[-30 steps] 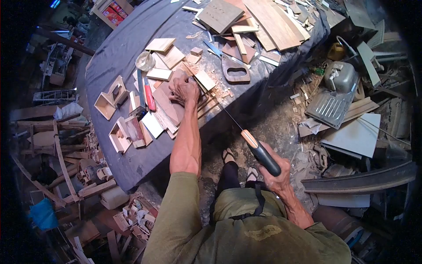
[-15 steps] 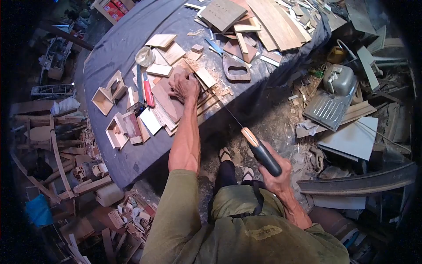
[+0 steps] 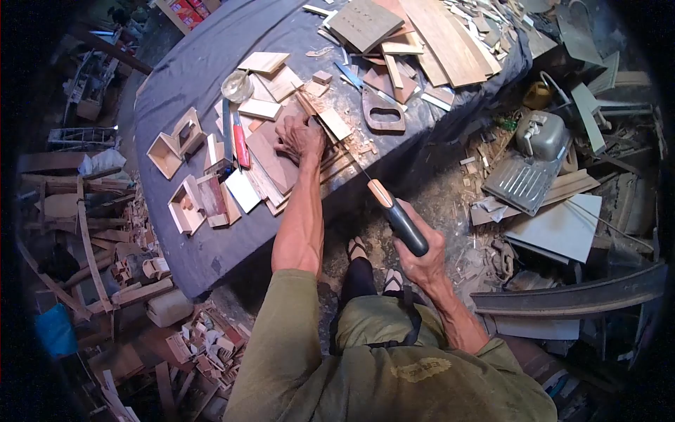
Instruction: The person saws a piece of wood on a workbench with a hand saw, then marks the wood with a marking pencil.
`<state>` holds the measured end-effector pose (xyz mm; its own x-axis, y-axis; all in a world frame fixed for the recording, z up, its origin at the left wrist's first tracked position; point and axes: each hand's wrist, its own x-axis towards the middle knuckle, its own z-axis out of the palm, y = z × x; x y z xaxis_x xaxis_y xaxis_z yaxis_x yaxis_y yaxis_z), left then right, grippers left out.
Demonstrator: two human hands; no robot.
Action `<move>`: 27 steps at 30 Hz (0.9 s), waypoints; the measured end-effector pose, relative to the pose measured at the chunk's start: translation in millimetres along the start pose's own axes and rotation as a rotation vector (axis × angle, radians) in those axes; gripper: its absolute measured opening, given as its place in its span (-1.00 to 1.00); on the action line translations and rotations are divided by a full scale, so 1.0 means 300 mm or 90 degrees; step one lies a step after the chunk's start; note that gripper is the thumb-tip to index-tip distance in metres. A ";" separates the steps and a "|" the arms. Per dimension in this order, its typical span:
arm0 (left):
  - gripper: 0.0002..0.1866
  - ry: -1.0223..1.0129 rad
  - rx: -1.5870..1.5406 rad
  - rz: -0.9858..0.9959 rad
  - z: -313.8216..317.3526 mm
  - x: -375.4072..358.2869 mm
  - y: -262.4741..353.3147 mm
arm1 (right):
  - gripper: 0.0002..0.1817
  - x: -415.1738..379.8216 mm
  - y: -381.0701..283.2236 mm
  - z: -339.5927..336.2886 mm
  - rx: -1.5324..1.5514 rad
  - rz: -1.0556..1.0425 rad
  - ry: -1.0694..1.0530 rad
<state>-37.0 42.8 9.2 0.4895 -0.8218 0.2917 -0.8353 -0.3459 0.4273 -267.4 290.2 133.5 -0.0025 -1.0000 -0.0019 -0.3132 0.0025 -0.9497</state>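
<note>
Black-handled saw (image 3: 399,221) is held just right of the frame's centre, its grip wrapped by the closed fingers of the right hand (image 3: 423,254). Its thin blade is pointed up and left, toward the near edge of the table (image 3: 218,260), where wooden strips (image 3: 337,165) are laid; whether the wood is touched by the teeth cannot be told. By the left hand (image 3: 301,139), above centre, brown boards (image 3: 271,151) are pressed from above, with the fingers bent and partly spread; whether anything is pinched under them cannot be told. Just right of that hand, a pale block (image 3: 335,124) is seen, with wood shavings (image 3: 362,145) scattered beside it.

To the left of the boards, a red-handled tool (image 3: 240,145) is laid near a white piece (image 3: 242,191), and a clear jar (image 3: 237,86) is set above them. Farther left, open wooden boxes (image 3: 187,206) are placed on the dark cloth. Right of the shavings, a second saw (image 3: 383,114) with a wooden handle is laid flat. At the upper right of the table, large planks (image 3: 446,42) are heaped among offcuts. On the right side of the frame, a metal sink (image 3: 524,172) is rested among floor clutter.
</note>
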 end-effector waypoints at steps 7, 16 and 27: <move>-0.79 -0.008 0.011 0.009 -0.009 -0.016 -0.013 | -0.29 -0.107 0.015 -0.026 -0.002 -0.060 0.029; -0.65 -0.032 0.019 0.155 -0.035 -0.046 -0.037 | -0.32 0.000 0.010 0.010 0.048 0.019 -0.006; -0.82 0.068 -0.027 0.121 -0.008 -0.043 -0.028 | -0.35 -0.084 -0.011 -0.045 0.015 -0.026 0.013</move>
<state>-35.8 57.5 4.0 0.3491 -0.8173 0.4584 -0.9051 -0.1676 0.3907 -279.0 315.3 140.9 -0.0098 -0.9990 0.0430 -0.2916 -0.0383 -0.9558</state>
